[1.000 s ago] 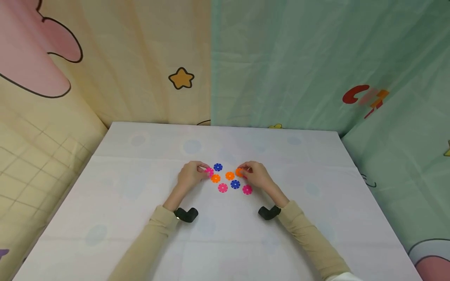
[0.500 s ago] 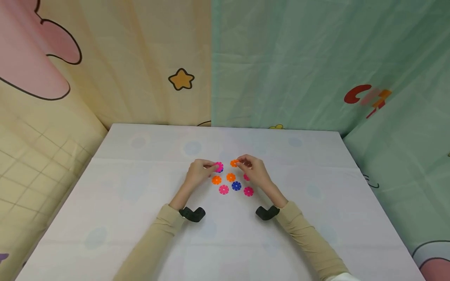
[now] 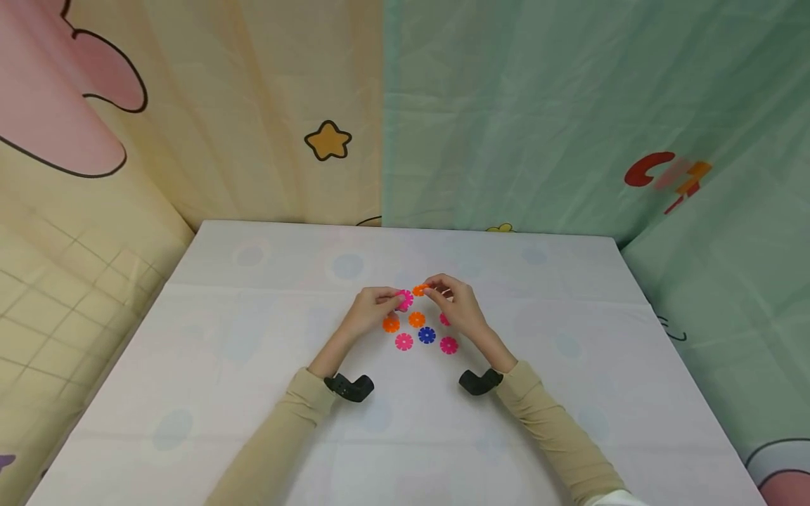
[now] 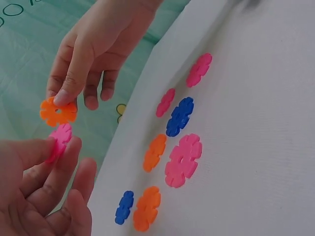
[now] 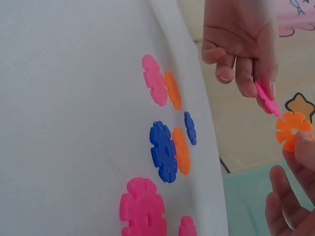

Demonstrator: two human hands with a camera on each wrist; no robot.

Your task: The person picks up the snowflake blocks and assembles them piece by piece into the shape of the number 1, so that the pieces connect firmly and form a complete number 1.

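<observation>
Above the table, my left hand (image 3: pixel 365 310) pinches a pink snowflake disc (image 4: pixel 61 139), a flat notched plastic piece, between thumb and fingers. My right hand (image 3: pixel 462 308) pinches an orange snowflake disc (image 5: pixel 291 127) by its edge. Both held discs are raised and meet almost edge to edge, the pink one below the orange one in the left wrist view. On the table beneath lie two orange discs (image 3: pixel 417 320), a blue disc (image 3: pixel 427 335) and several pink discs (image 3: pixel 403 341), one partly behind my right hand. Another blue disc (image 4: pixel 124 207) is hidden by my left hand in the head view.
A pale cloth with faint spots covers the table (image 3: pixel 190 351). Curtains (image 3: pixel 506 112) printed with cartoon shapes stand behind its far edge and along the sides. Black wrist cameras (image 3: pixel 351 388) sit on both wrists, just above the tabletop.
My left hand has moved right and my right hand slightly left and farther from me, each carrying its disc. The pink and orange discs have come together.
</observation>
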